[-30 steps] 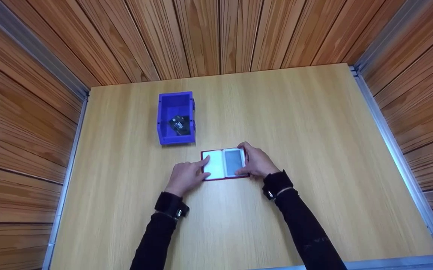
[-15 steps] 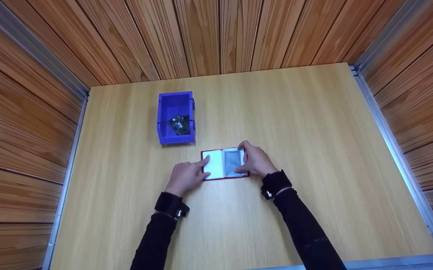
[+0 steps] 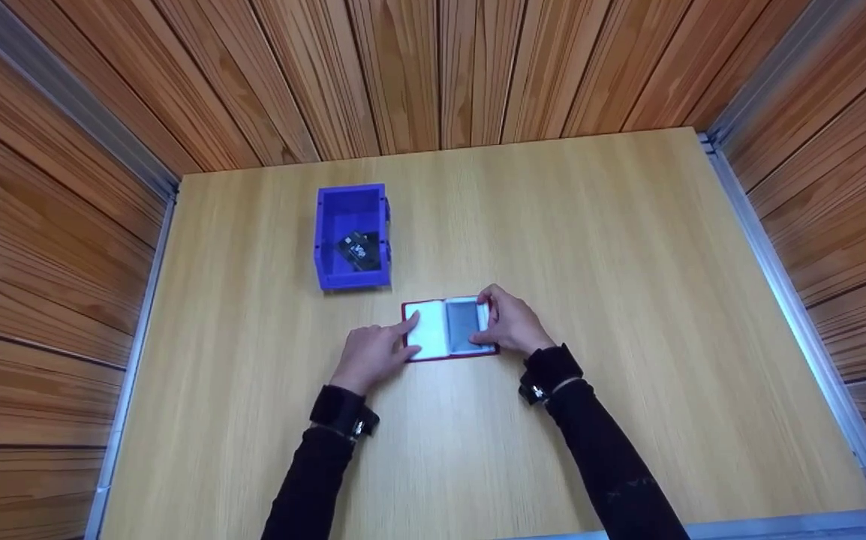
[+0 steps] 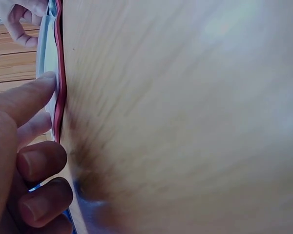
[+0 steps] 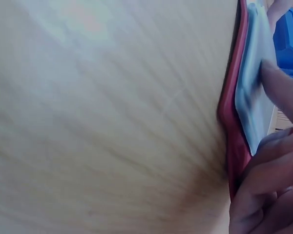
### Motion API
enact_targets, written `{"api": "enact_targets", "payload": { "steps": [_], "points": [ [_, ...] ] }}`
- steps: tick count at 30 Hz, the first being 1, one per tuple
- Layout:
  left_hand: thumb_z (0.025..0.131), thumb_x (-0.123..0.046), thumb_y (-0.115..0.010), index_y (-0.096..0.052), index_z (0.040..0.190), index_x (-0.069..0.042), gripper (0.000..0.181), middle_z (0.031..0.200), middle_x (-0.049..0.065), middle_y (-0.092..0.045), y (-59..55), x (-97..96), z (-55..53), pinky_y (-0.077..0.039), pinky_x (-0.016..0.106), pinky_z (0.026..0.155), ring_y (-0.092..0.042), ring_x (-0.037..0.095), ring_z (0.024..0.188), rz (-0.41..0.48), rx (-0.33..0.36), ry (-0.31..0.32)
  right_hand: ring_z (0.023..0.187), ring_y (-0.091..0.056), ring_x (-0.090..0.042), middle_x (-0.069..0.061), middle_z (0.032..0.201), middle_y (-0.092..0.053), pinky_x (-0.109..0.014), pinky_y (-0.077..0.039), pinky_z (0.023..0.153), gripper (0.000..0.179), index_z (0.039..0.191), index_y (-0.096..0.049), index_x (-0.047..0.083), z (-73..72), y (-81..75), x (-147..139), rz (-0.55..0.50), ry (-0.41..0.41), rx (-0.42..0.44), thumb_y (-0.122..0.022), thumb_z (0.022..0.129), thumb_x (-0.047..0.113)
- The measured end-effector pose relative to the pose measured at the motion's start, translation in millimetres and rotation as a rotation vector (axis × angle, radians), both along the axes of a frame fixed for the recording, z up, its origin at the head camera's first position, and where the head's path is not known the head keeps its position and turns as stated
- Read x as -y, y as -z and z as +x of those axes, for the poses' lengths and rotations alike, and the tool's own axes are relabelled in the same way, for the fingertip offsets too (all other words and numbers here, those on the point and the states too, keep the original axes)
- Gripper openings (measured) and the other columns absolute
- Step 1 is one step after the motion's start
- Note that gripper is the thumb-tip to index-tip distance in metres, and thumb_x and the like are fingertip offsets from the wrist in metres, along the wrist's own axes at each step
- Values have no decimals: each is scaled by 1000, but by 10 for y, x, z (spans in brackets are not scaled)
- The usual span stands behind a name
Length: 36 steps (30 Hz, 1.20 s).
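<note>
A small card holder (image 3: 428, 334) with a red cover lies spread on the table, white page left, grey-blue clear sleeve (image 3: 463, 328) right. My left hand (image 3: 369, 356) presses the left page with extended thumb and index finger. In the left wrist view its other fingers (image 4: 46, 202) curl loosely beside the red edge. With thumb and fingers my right hand (image 3: 517, 326) grips the right side, at the edge of the sleeves. In the right wrist view the thumb (image 5: 283, 87) lies on the pale sleeves, and the curled fingers (image 5: 268, 180) are at the red cover.
A blue-purple open-front bin (image 3: 354, 280) stands behind and left of the card holder, with black cards (image 3: 360, 251) inside. Wooden panel walls (image 3: 470, 75) close off the back and sides. Metal rails (image 3: 778, 285) run along the table's edges.
The grey-blue sleeve has rippled and its right edge has shifted slightly left under my right hand. My right wrist has moved a little left. The left hand stays put.
</note>
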<state>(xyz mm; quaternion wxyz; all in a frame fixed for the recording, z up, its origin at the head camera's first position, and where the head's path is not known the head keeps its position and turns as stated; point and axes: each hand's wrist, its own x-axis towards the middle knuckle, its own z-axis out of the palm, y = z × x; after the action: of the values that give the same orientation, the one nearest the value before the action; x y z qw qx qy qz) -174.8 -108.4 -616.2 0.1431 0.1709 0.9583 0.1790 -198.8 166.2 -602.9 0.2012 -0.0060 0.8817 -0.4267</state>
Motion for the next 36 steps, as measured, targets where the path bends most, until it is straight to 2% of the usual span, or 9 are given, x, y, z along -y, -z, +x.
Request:
{"api": "enact_targets", "payload": {
  "steps": [7, 13, 15, 17, 20, 25, 30, 33, 36],
  "points": [
    [97, -50, -68, -49, 154, -30, 63, 60, -8, -29, 12, 2, 3, -27, 32, 60, -27, 13, 55, 13, 3, -2, 69, -51, -16, -2, 77, -53, -29, -38, 61, 71, 126, -58, 14, 17, 18, 27, 20, -10, -19, -97, 67, 10],
    [97, -50, -69, -50, 154, -30, 63, 61, -7, -31, 8, 10, -4, -31, 33, 63, -31, 14, 57, 22, 4, -3, 94, -59, -26, -9, 105, -66, -39, -47, 82, 83, 138, -58, 21, 32, 14, 65, 101, -38, -47, -99, 66, 20],
    [97, -49, -69, -50, 154, -30, 63, 61, -7, -31, 4, 10, -3, -31, 33, 63, -31, 14, 57, 26, 11, -4, 98, -60, -28, -11, 109, -68, -42, -48, 86, 85, 140, -57, 22, 40, 24, 72, 120, -49, -56, -99, 66, 23],
    [97, -49, -69, -51, 153, -30, 62, 61, -7, -31, 3, 15, -2, -31, 33, 62, -32, 15, 57, 30, 4, -3, 98, -61, -29, -11, 109, -69, -43, -49, 86, 86, 141, -57, 22, 51, 35, 78, 129, -58, -75, -99, 66, 26],
    [97, -49, -69, -51, 153, -30, 62, 61, -7, -30, 7, 22, -2, -30, 32, 60, -32, 14, 56, 28, -14, -1, 93, -59, -25, -9, 103, -66, -38, -46, 79, 86, 140, -57, 21, 62, 48, 85, 123, -56, -102, -100, 66, 27],
    [97, -49, -69, -50, 153, -30, 62, 61, -8, -28, 12, 26, -2, -27, 32, 58, -29, 13, 55, 24, -17, -4, 87, -54, -22, -6, 94, -56, -34, -40, 71, 82, 132, -55, 16, 43, 37, 117, 122, -36, -79, -100, 65, 23],
    [98, -49, -68, -50, 154, -30, 62, 60, -8, -30, 19, 18, -1, -30, 32, 60, -32, 14, 55, 25, -13, -4, 99, -58, -27, -11, 109, -62, -40, -48, 86, 76, 124, -56, 7, 30, -9, 146, 158, -11, -19, -101, 65, 25],
    [97, -50, -68, -50, 154, -30, 62, 60, -8, -31, 23, 14, 0, -31, 32, 61, -32, 14, 55, 31, -10, -4, 99, -58, -27, -11, 108, -62, -38, -48, 86, 63, 113, -59, 4, 38, -26, 157, 143, 30, 10, -96, 71, 32],
    [97, -50, -69, -50, 154, -31, 63, 60, -8, -30, 21, 13, 2, -30, 32, 60, -31, 14, 55, 30, -6, -5, 89, -52, -23, -6, 94, -56, -34, -42, 76, 48, 96, -61, 5, 67, -33, 170, 115, 56, 3, -88, 81, 41]
  ]
}}
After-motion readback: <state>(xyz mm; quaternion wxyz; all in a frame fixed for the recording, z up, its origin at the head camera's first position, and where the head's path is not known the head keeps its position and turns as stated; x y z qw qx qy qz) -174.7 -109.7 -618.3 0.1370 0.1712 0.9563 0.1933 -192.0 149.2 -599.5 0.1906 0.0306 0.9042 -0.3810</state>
